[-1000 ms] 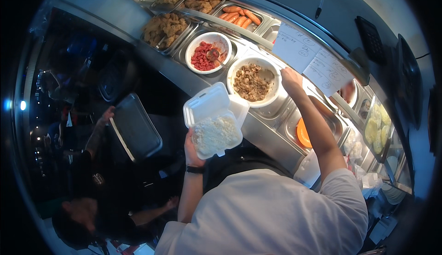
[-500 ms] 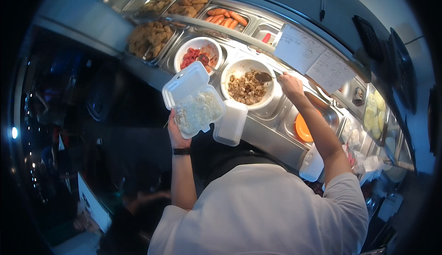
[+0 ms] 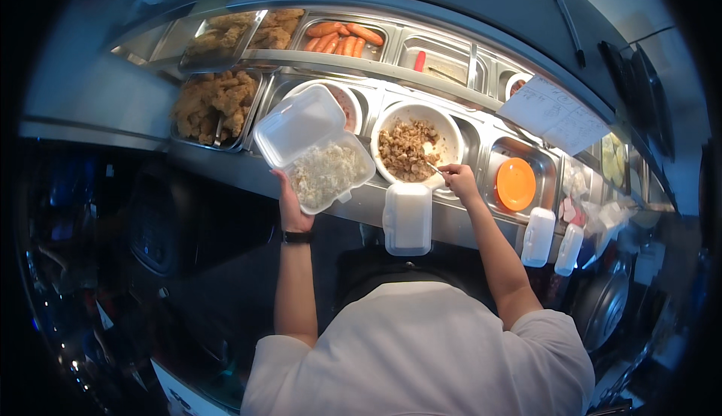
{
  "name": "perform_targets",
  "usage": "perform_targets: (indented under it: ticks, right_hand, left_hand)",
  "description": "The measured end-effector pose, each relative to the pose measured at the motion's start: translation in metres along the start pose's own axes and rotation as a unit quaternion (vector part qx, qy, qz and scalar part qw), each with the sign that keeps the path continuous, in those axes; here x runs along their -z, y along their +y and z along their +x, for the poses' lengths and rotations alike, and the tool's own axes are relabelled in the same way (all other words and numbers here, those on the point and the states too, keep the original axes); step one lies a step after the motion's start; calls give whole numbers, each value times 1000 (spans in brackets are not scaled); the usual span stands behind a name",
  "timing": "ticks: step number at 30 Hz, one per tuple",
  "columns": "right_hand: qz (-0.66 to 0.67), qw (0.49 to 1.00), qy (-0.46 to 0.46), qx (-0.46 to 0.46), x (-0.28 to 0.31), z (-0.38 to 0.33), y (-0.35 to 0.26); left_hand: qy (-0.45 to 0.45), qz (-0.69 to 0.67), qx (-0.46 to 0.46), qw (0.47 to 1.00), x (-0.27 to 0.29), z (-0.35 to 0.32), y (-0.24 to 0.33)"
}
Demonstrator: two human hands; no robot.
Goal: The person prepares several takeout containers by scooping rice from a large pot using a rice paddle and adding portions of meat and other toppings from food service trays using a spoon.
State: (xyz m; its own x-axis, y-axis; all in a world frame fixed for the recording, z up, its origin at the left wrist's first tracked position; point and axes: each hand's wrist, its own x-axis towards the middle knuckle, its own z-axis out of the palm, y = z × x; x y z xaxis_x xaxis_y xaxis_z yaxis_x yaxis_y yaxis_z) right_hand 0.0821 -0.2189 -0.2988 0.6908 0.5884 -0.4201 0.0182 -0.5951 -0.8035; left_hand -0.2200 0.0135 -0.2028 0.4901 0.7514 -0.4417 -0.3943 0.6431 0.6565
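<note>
White foam clamshell box point(image 3: 316, 149), lid open and tipped back, sits raised in the left hand point(image 3: 292, 207); fingers wrap under its near edge, a firm closed hold. White rice fills the lower half. A dark watch band circles that wrist. Half a second ago the box hung lower and farther left, short of the counter; now it has come up over the steel rail, partly covering the bowl of red food point(image 3: 347, 102) behind it.

Left of the box: a steel pan of fried pieces point(image 3: 213, 104), with more fried pieces and a pan of sausages point(image 3: 340, 38) on the upper tier.

Centre: white bowl of brown chopped food point(image 3: 412, 145). A second foam box point(image 3: 408, 217), closed, lies on the counter edge just below that bowl.

Right hand point(image 3: 459, 181) is at the bowl's near-right rim, fingers pinched shut on a thin utensil handle point(image 3: 435, 168) whose tip dips into the brown food; probably a spoon, though the working end is hidden. Earlier this hand reached higher, at the bowl's far-right rim; it has dropped toward the near rim.

Farther right: an orange lid point(image 3: 516, 184) in a steel well, paper slips point(image 3: 553, 115) hanging from the shelf, two small white containers point(image 3: 552, 242) at the counter edge.
</note>
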Motion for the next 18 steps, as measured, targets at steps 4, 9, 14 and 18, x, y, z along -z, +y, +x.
perform_targets:
  ticks: [4, 9, 14, 18]
  right_hand:
    - [108, 993, 7, -45, -2, -20, -5]
    - [141, 986, 70, -47, 0, -48, -33]
    - [136, 978, 156, 22, -3, -84, -80]
    - [95, 979, 176, 27, -18, -93, -100]
  left_hand:
    - [-38, -8, 41, 998, 11, 42, -10]
    - [-107, -22, 48, 993, -5, 77, -32]
    - [-108, -9, 48, 993, -39, 101, -75]
    - [-111, -44, 78, 990, -70, 105, -107]
